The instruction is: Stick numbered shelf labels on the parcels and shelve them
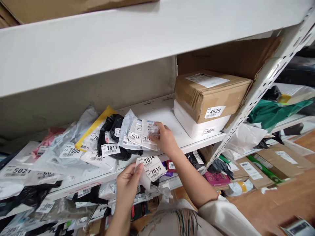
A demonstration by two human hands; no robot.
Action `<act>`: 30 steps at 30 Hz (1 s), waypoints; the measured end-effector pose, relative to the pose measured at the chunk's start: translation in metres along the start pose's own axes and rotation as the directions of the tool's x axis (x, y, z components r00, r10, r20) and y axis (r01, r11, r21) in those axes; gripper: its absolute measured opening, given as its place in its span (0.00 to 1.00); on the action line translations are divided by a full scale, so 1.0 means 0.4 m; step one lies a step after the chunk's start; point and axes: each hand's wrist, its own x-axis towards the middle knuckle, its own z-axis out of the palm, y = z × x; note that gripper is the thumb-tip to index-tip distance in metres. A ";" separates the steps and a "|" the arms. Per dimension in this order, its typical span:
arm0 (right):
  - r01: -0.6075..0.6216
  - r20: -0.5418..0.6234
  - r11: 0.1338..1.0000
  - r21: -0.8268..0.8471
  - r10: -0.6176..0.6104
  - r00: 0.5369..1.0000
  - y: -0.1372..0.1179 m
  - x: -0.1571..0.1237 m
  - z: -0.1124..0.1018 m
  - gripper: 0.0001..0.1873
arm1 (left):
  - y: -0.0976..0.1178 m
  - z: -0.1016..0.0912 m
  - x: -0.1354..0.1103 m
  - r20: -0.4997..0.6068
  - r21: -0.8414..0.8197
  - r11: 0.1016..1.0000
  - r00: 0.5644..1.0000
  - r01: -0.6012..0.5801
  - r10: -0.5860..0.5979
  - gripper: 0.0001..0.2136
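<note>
My left hand (126,185) pinches a strip of white number labels (155,173), printed 7014 and 7015, between thumb and fingers in front of the shelf edge. My right hand (166,137) is closed on the right side of a small clear plastic parcel (149,128) lying on the shelf; its number label is partly hidden by my fingers. Just left of it lies a parcel with a 7018 label (135,136). Further left are a black parcel with a 7011 label (110,149) and a yellow-edged mailer (92,131).
At the right end of the white shelf (152,106), a cardboard box (214,95) marked 4039 sits on a white foam box (200,126) marked 4038. A perforated metal post (261,88) stands beside them. Many bagged parcels fill the lower shelf; other shelves with parcels are at right.
</note>
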 end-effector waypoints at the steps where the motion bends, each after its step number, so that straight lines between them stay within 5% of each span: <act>1: 0.046 -0.018 0.998 -0.047 -0.047 0.999 -0.002 0.002 -0.003 0.29 | -0.001 0.001 0.000 -0.001 -0.007 1.000 1.000 0.008 -0.008 0.18; 6: 0.463 0.089 0.886 0.025 -0.463 0.882 0.001 -0.027 -0.026 0.13 | -0.026 -0.010 -0.014 0.006 -0.050 0.999 1.000 -0.001 0.001 0.14; 10: 0.534 -0.250 0.827 0.176 -0.487 0.837 0.021 -0.168 -0.052 0.16 | -0.103 -0.052 -0.027 0.079 0.018 0.996 0.993 -0.093 0.091 0.09; 12: 0.512 -0.186 0.798 0.318 -0.477 0.859 0.047 -0.260 -0.045 0.20 | -0.162 -0.063 -0.029 0.201 0.067 0.989 0.972 -0.134 0.118 0.09; 15: 0.081 0.206 0.889 0.450 -0.192 0.959 0.117 -0.381 0.008 0.28 | -0.265 -0.037 -0.031 0.319 0.058 0.996 0.946 -0.073 0.051 0.11; 17: -0.284 0.314 0.812 0.510 0.132 0.940 0.175 -0.440 0.058 0.19 | -0.331 0.005 -0.035 0.331 0.023 0.999 0.942 0.049 -0.054 0.12; 19: -0.460 0.325 0.651 0.604 0.326 0.888 0.230 -0.480 0.099 0.15 | -0.386 0.053 -0.040 0.329 -0.006 0.984 0.930 0.177 -0.165 0.14; 26: -0.569 0.374 0.300 0.766 0.513 0.773 0.363 -0.530 0.099 0.21 | -0.490 0.193 -0.007 0.442 0.086 0.941 0.834 0.327 -0.330 0.20; 30: -0.552 0.191 0.372 0.747 0.674 0.713 0.459 -0.566 0.061 0.23 | -0.543 0.322 0.035 0.484 0.200 0.942 0.809 0.270 -0.335 0.17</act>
